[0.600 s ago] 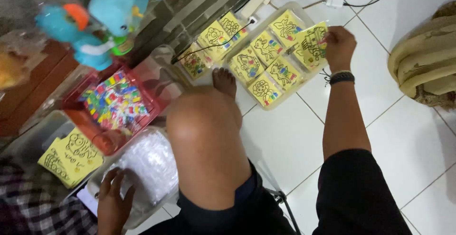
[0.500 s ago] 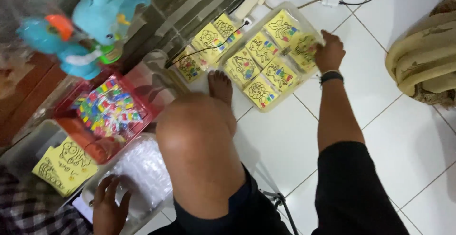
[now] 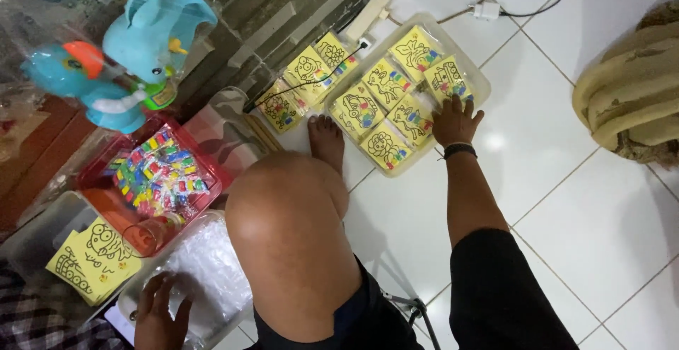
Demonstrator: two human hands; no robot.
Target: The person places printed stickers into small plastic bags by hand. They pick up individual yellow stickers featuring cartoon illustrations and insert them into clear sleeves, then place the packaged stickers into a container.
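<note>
The right hand (image 3: pixel 456 121), fingers spread flat and holding nothing, presses on yellow picture packets (image 3: pixel 411 120) at the near right corner of the clear tray (image 3: pixel 483 85), while the left hand (image 3: pixel 159 315) rests open, far off, on a plastic bag (image 3: pixel 205 269).

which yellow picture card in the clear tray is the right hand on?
The right hand rests on the yellow picture card at the clear plastic tray's near-right edge; others lie untouched.

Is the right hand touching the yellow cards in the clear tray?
Touching. The head view shows the right hand lying flat, fingers spread, on the yellow cards in the clear tray, with no gap visible.
</note>
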